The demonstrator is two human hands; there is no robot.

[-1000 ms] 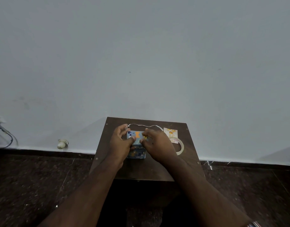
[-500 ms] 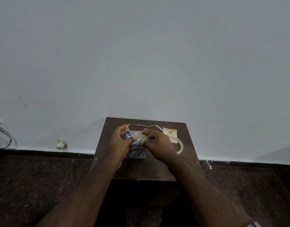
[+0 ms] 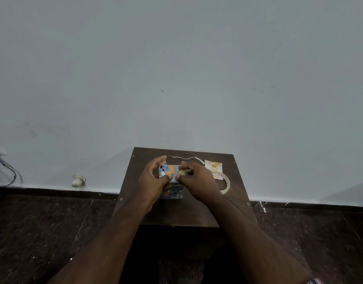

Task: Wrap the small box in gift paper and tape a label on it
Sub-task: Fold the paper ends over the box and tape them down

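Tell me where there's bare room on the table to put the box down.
Free: the near strip of the table, and its left edge beside the left hand. Crowded: the right, with label and tape; string at the back.

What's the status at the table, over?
Left hand and right hand both pinching the wrapped box. Label, tape roll waiting beside. Nothing obstructing.

Dim, flat light is washing the wall (image 3: 176, 68) grey; the floor (image 3: 33, 232) at seven o'clock is sinking into grainy, soft shadow
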